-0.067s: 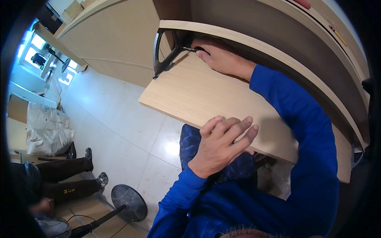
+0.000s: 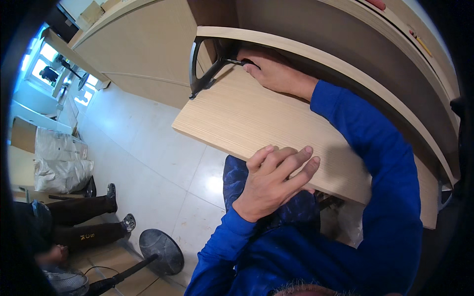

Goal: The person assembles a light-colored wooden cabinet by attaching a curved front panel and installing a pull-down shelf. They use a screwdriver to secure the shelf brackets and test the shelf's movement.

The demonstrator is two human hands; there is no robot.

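Head view. Wooden panel (image 2: 266, 123): light laminate, long axis running from upper left to lower right, lying below a cabinet frame (image 2: 316, 47). Left hand (image 2: 276, 185): fingers (image 2: 301, 163) spread flat on the panel's near edge, clasping nothing. Right hand (image 2: 271, 71): at the far corner, fingers curled around a thin dark tool (image 2: 237, 62) beside a black metal bracket (image 2: 200, 69).

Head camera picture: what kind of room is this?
Probably a room being fitted with furniture: bare wooden cabinets, a loose light wood panel, filled sacks on the tiled floor.
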